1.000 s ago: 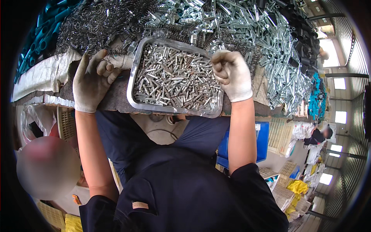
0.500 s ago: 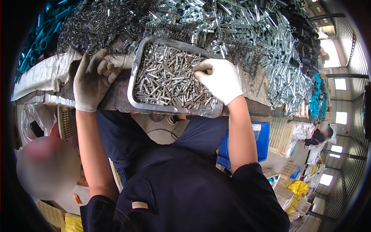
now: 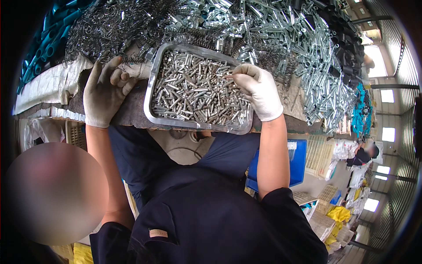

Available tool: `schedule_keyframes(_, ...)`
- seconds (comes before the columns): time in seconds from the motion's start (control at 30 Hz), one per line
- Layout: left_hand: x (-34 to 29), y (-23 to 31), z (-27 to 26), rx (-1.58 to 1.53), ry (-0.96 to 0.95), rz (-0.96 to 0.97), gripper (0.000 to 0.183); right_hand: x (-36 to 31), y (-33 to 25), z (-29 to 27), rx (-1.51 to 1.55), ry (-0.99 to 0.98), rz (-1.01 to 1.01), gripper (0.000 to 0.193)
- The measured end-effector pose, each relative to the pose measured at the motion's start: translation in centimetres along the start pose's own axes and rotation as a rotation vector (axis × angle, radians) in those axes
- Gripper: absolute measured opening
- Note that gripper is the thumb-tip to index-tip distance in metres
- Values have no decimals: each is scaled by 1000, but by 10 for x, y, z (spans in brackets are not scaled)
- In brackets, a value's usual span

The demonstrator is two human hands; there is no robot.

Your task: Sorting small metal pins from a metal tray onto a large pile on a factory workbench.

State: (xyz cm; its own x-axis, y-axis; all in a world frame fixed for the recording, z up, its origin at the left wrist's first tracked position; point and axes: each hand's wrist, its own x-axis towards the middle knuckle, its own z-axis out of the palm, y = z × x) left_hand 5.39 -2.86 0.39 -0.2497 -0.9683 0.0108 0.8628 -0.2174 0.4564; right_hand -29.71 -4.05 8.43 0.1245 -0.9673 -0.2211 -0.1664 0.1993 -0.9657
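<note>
A grey rectangular tray [image 3: 148, 103] full of short metal pins [image 3: 189, 90] sits at the table's near edge. My right hand [image 3: 260, 92], in a white glove, is over the tray's right side. Its thumb and fingertips are pinched on a small brownish metal pin [image 3: 228, 76], just above the heap. My left hand [image 3: 104, 94], in a white glove with dirty fingers, hovers left of the tray. Its fingers are apart and loosely bent, and I see nothing held in them. Tangled wire springs [image 3: 118, 31] are heaped beyond it.
Shiny metal tubes [image 3: 316, 79] are piled at the right, with black tubes [image 3: 347, 57] past them. Teal tubes [image 3: 48, 39] lie at far left. A blue bin [image 3: 296, 163] stands below the table at the right. Another person [image 3: 57, 198] is close at my left.
My right hand has lifted slightly and shifted right, with a small pin now showing at its fingertips. My left hand has stayed in place. The person at left has come closer.
</note>
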Motion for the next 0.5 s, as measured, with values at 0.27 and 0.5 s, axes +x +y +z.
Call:
schedule_keyframes(0.27,0,-1,1,19,28,10,53,4,-2,-13,992,-356,117,18)
schedule_keyframes(0.5,-2,2,5,24,68,4,52,25,4,16,-869,105,-331,19)
